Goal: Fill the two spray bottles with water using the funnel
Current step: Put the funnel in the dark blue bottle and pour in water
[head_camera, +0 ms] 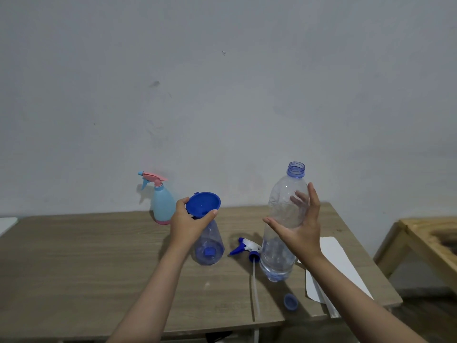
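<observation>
left hand pinches blue funnel seated atop clear spray bottle on table | right hand, fingers curled, holds uncapped water bottle upright | sprayer head lies between bottles | pastel spray bottle stands by wall
</observation>
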